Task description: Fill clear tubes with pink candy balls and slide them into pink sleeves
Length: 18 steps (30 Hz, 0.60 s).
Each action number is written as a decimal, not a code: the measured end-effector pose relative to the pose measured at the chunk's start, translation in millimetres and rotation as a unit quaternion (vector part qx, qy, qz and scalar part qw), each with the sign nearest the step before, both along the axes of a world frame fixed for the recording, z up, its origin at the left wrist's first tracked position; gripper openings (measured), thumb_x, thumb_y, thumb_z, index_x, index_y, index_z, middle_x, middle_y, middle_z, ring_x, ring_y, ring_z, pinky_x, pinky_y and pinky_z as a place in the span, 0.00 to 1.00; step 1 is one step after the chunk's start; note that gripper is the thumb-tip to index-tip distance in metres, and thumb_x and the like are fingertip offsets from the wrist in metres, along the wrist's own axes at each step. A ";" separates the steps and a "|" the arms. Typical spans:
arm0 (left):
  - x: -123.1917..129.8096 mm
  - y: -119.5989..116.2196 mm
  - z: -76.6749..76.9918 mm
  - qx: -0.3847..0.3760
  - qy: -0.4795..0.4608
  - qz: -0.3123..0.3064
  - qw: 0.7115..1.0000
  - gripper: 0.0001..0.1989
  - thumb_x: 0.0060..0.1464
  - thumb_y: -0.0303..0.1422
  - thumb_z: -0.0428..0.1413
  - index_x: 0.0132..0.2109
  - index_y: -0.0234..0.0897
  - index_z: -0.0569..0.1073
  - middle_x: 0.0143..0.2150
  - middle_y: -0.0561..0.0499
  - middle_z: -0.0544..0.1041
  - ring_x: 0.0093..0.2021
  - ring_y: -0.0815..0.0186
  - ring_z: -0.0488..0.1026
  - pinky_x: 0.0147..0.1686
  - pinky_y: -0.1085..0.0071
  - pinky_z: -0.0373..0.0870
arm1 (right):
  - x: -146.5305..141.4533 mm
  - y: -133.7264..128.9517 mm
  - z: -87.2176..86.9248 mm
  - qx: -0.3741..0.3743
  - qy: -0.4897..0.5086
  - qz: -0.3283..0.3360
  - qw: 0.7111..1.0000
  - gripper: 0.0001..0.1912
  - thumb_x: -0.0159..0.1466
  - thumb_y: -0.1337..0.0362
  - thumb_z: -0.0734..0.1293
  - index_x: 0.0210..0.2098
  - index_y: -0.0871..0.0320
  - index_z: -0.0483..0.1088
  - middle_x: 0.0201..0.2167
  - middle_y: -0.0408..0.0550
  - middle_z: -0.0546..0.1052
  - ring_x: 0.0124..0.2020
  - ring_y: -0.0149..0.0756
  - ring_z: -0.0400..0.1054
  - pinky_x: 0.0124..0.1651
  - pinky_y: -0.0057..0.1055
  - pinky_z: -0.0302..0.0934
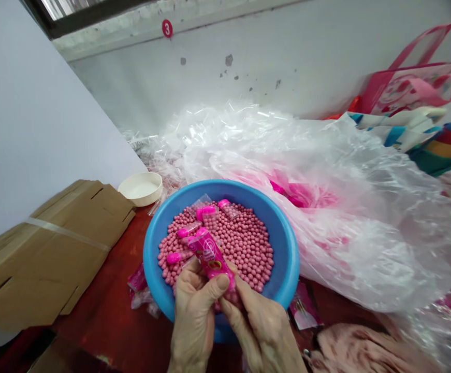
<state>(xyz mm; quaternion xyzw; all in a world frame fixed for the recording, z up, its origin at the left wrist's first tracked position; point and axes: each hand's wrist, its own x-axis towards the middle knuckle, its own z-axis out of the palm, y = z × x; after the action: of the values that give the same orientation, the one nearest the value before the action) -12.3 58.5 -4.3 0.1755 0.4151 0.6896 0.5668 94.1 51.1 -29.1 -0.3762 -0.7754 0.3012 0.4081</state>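
Note:
A blue basin (293, 259) holds many small pink balls (244, 238). Several clear tubes with bright pink caps (206, 211) lie on the balls at the left side of the basin. Over the near part of the basin, my left hand (196, 303) is closed around a pink printed packet (209, 254), thumb on top. My right hand (258, 324) pinches the packet's near end, its fingers touching those of my left hand. What is inside the packet is partly hidden by the fingers.
Flattened cardboard (62, 248) lies at the left, near a round white dish (142, 187). Clear plastic bags (357, 217) with pink items spread across the right. A pink bag (399, 88) stands at the back right. Pinkish cloth (365, 349) sits at the front right.

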 end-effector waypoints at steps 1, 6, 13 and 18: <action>-0.3 -1.2 0.4 0.002 -0.005 -0.014 1.000 0.12 0.33 0.27 0.68 0.31 0.34 0.79 0.24 0.51 0.80 0.17 0.73 0.70 0.18 0.80 0.66 | 1.8 0.4 2.8 -0.020 0.011 0.005 1.000 0.12 0.67 0.67 0.55 0.44 0.61 0.67 0.31 0.49 0.77 0.30 0.34 0.73 0.35 0.25 0.65; -1.2 -7.8 0.3 0.011 -0.046 -0.072 0.996 0.19 0.30 0.29 0.70 0.36 0.37 0.80 0.28 0.47 0.81 0.21 0.66 0.74 0.24 0.72 0.71 | 11.8 6.2 14.3 -0.111 0.078 0.037 0.990 0.16 0.65 0.53 0.59 0.29 0.56 0.70 0.20 0.41 0.70 0.19 0.29 0.65 0.24 0.22 0.60; -0.3 -3.7 -6.3 -0.019 -0.026 -0.071 0.997 0.18 0.37 0.38 0.67 0.39 0.36 0.81 0.35 0.40 0.82 0.26 0.61 0.76 0.27 0.70 0.71 | 1.2 9.9 4.5 -0.143 0.117 0.057 0.981 0.10 0.66 0.61 0.58 0.34 0.59 0.66 0.21 0.38 0.63 0.20 0.25 0.58 0.23 0.21 0.53; -1.4 -3.3 -5.4 -0.026 0.051 -0.076 0.995 0.15 0.40 0.37 0.65 0.38 0.36 0.81 0.39 0.39 0.82 0.25 0.64 0.74 0.24 0.72 0.67 | -0.7 7.1 3.0 -0.090 0.093 0.017 0.991 0.10 0.67 0.63 0.56 0.34 0.58 0.67 0.19 0.38 0.65 0.18 0.26 0.57 0.20 0.21 0.52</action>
<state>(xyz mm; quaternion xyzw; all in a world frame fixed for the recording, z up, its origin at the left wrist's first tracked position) -13.7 55.3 -9.7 0.2263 0.4469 0.6235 0.6003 93.3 58.2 -26.1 -0.3688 -0.7100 0.4100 0.4380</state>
